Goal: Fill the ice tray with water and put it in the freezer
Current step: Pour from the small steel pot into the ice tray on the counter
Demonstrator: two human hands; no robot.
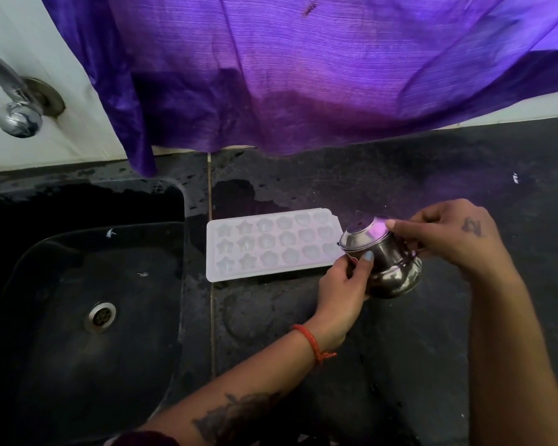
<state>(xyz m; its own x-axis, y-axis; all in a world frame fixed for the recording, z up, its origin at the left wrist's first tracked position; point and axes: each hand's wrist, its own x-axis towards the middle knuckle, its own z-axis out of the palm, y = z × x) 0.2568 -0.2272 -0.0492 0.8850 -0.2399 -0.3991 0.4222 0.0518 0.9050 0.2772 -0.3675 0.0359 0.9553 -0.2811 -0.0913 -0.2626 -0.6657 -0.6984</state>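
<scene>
The steel pot (384, 262) hides the right end of the ice tray (271, 244); the tap (12, 101) is cut by the left edge.

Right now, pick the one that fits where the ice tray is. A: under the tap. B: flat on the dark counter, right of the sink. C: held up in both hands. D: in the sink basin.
B: the ice tray lies flat on the counter right of the sink, while the left hand and right hand hold a steel pot at its right end.

Left hand (343, 284) and right hand (451, 238) — both curled (gripping) — close together.
</scene>
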